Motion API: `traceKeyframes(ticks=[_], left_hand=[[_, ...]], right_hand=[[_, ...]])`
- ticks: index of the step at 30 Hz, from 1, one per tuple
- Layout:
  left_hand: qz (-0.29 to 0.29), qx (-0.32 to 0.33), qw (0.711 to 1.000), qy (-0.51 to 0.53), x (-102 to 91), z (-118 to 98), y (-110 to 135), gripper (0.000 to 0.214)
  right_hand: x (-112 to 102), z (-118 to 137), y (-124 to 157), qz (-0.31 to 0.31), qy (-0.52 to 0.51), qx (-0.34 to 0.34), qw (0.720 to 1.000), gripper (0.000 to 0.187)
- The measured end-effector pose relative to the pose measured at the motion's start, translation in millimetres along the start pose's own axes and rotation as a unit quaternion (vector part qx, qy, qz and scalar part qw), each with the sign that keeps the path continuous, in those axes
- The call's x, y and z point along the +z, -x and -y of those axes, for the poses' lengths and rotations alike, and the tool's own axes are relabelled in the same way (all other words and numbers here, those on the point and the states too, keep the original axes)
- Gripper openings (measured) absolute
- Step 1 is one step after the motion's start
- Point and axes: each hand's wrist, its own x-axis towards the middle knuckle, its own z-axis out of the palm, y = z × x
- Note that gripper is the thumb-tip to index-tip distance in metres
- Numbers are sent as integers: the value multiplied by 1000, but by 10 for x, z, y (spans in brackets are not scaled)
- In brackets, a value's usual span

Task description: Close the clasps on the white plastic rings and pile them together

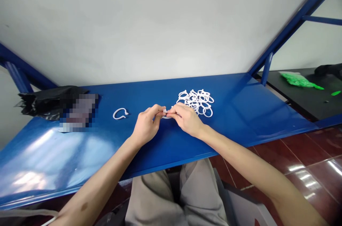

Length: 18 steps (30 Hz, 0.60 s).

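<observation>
Over the middle of the blue table, my left hand (148, 123) and my right hand (186, 119) meet at the fingertips. Both pinch one white plastic ring (167, 117) at its knobbed ends; my fingers cover part of it. Just behind and right of my right hand lies a heap of several white rings (197, 99), tangled over each other. A single white ring (116, 114), with a gap in its loop and a knob at one end, rests by itself to the left of my left hand.
The blue table (229, 112) backs onto a pale wall panel (160, 23). At its left end lie a black plastic bag (45, 101) and a blurred-out flat item (80, 112). A green bag (298, 79) sits on a black table (315, 101) at right.
</observation>
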Motion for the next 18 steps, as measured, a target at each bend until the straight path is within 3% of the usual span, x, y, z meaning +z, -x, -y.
traceKeyframes(ticks=[7, 11, 13, 15, 18], left_hand=[[39, 46, 996, -65, -23, 39, -31, 22], [35, 37, 990, -129, -126, 45, -146, 30], [11, -1, 977, -215, -233, 89, -190, 36], [-11, -79, 946, -315, -362, 170, -206, 44], [23, -195, 890, -411, -538, 327, -185, 52]], right_hand=[[3, -22, -18, 45, 57, -43, 996, 23], [-67, -73, -130, 2, 89, 1, 996, 19], [-182, -190, -181, -52, 130, 62, 988, 18], [-336, -366, -209, -102, 174, 135, 970, 17], [-543, -641, -214, -132, 213, 236, 939, 16]])
